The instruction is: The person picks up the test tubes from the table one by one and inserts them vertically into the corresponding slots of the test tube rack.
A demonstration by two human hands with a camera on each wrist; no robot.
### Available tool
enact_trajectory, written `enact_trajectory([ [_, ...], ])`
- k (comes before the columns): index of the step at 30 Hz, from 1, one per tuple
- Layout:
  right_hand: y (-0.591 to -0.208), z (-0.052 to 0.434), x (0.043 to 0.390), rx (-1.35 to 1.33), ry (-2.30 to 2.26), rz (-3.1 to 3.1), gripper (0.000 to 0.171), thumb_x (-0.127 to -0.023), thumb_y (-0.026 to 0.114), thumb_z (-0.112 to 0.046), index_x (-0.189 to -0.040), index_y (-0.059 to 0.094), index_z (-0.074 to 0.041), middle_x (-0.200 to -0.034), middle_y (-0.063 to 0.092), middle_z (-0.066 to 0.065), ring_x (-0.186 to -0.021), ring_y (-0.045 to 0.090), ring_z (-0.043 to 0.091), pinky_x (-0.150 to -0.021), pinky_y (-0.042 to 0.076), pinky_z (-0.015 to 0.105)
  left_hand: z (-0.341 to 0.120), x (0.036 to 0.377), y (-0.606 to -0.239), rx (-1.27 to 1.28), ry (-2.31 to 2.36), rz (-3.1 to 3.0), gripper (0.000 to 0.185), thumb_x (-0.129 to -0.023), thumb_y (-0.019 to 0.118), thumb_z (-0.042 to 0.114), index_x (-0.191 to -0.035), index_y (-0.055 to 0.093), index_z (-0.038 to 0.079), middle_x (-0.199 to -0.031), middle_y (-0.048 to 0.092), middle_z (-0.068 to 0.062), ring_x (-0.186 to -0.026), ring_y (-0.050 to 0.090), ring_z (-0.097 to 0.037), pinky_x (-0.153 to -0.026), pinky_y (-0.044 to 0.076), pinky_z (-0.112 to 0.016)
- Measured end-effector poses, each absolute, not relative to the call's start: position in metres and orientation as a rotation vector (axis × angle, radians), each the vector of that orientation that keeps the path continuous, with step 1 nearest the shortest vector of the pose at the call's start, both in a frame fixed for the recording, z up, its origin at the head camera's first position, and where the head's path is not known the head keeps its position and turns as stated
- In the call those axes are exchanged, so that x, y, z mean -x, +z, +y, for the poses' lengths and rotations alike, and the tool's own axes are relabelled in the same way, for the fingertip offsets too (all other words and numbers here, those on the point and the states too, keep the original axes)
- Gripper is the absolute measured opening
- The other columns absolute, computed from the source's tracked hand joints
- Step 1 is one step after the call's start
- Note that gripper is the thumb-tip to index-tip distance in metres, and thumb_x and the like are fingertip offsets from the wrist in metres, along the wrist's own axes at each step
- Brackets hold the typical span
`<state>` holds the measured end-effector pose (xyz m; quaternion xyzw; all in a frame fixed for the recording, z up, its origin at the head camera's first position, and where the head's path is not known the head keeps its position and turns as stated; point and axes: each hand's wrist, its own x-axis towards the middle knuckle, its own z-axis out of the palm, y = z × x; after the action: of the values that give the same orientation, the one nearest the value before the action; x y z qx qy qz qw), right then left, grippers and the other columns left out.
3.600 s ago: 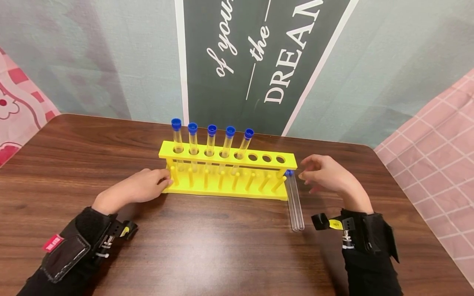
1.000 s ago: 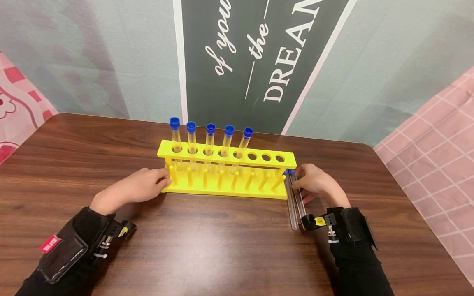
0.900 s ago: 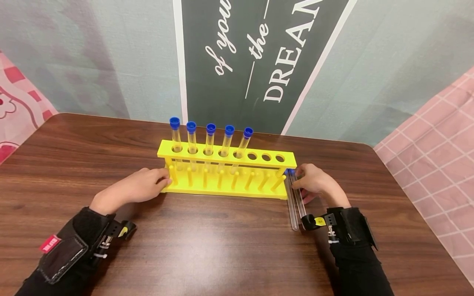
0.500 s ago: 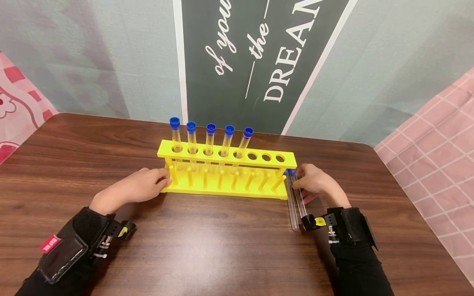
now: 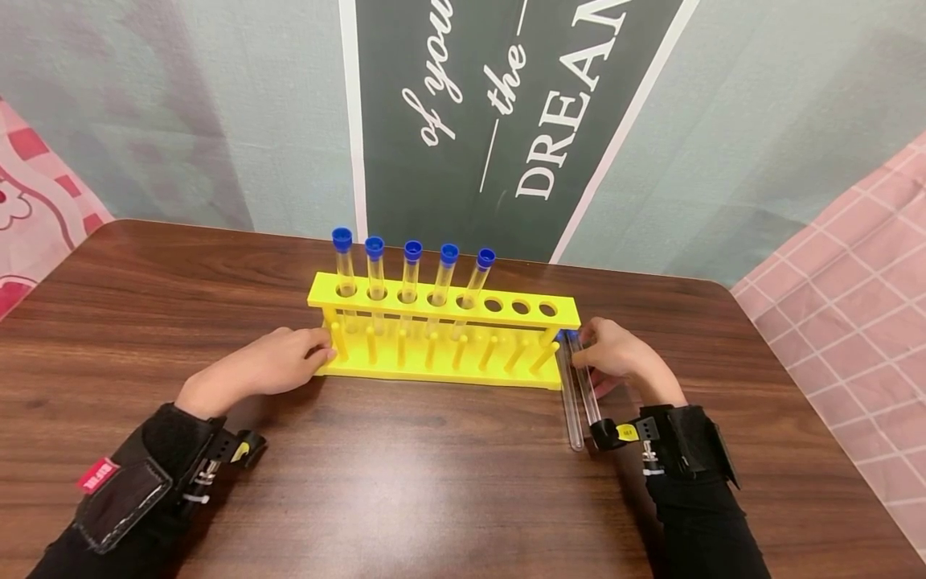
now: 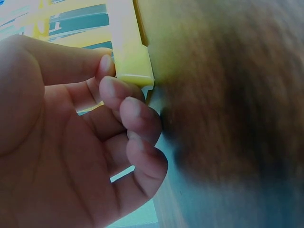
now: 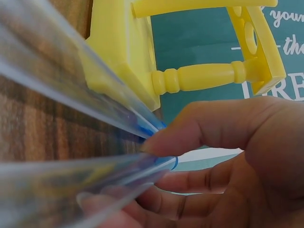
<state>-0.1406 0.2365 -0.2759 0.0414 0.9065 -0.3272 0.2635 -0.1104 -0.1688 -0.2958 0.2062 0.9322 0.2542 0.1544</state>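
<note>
right hand (image 5: 615,358) has come down from its raised, spread position at the rack's 3 o'clock end and now has thumb and fingers pinched round the nearer of two loose tubes (image 5: 583,386); that tube's upper end sits slightly lifted and angled away from its neighbour (image 5: 567,402), which lies flat on the wooden table (image 5: 434,482). the right wrist view confirms the fingertips (image 7: 156,142) closed on clear tube wall close to the blue cap. left hand (image 5: 268,370) is unchanged, thumb and curled fingers clamped on the yellow rack (image 5: 441,310) at its 9 o'clock end. five capped tubes (image 5: 410,273) stand in the rack; three holes (image 5: 521,308) toward 3 o'clock are vacant. judgement: pick-up of the sixth tube is under way, rack steadied, insertion not yet begun.
</note>
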Motion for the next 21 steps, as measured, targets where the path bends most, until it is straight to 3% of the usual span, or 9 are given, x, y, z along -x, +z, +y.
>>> enact_trajectory([
  [21, -0.2704, 0.2389, 0.1387, -0.096, -0.916, 2.479, 0.036, -0.083, 0.053, -0.004, -0.107, 0.029, 0.008, -0.085, 0.045, 0.020, -0.051, 0.056, 0.020, -0.051, 0.051, 0.038, -0.1684, 0.1093, -0.2938, -0.584, 0.729, 2.671, 0.018, -0.096, 0.046, 0.016, -0.080, 0.048, 0.007, -0.060, 0.037, -0.001, -0.050, 0.032, -0.014, -0.050, 0.029, -0.028],
])
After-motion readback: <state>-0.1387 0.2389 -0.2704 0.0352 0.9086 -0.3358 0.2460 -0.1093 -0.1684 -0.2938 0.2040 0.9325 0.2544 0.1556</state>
